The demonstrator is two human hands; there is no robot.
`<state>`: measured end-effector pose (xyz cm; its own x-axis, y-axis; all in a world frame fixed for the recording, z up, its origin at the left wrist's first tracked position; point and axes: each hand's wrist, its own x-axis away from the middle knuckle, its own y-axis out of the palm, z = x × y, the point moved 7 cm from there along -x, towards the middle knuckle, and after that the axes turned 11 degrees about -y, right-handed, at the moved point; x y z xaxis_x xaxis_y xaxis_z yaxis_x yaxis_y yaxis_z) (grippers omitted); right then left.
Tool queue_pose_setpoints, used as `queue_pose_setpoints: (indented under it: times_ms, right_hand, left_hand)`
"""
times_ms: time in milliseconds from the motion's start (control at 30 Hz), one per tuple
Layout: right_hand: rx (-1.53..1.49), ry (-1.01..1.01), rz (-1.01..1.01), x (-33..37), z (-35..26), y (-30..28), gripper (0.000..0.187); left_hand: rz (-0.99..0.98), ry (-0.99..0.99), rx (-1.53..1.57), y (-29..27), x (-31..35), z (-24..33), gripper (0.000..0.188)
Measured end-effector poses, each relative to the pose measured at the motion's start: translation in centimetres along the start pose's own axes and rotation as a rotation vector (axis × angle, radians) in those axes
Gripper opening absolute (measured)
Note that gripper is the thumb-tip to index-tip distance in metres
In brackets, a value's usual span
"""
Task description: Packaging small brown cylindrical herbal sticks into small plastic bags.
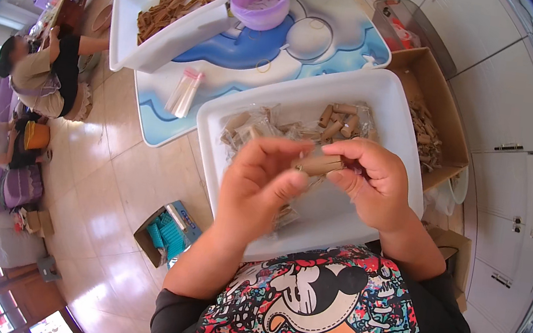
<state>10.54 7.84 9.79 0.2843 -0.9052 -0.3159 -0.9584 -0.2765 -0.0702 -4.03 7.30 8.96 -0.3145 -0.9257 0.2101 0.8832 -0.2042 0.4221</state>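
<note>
Both my hands meet above a white plastic tray [395,109]. My left hand [257,182] and my right hand [375,181] pinch the two ends of a short brown stick-like piece [318,164] between thumbs and fingers. Under and behind the hands the tray holds more brown pieces [340,121] and clear plastic bags [251,127] with similar pieces inside. My patterned black shirt [322,308] fills the lower edge.
A second white tray [162,38] of brown pieces, a lilac bowl [260,2] and a small clear packet [184,92] lie on a blue and white table top. A cardboard box [431,114] stands to the right. Two people sit at the far left. A box of teal items [166,234] rests on the floor.
</note>
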Motion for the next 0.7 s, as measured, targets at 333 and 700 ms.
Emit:
queue_pose_setpoints:
  times_ms: [333,700]
  right_hand:
    - [-0.116,0.072,0.186,0.9,4.5,-0.9,0.024]
    - [-0.214,0.116,0.171,0.8,5.1,-0.1,0.025]
  left_hand:
    - [1.284,-0.017,-1.369,-23.7,-3.0,3.6,0.041]
    - [1.178,0.187,-1.405,-26.0,-0.1,3.8,0.016]
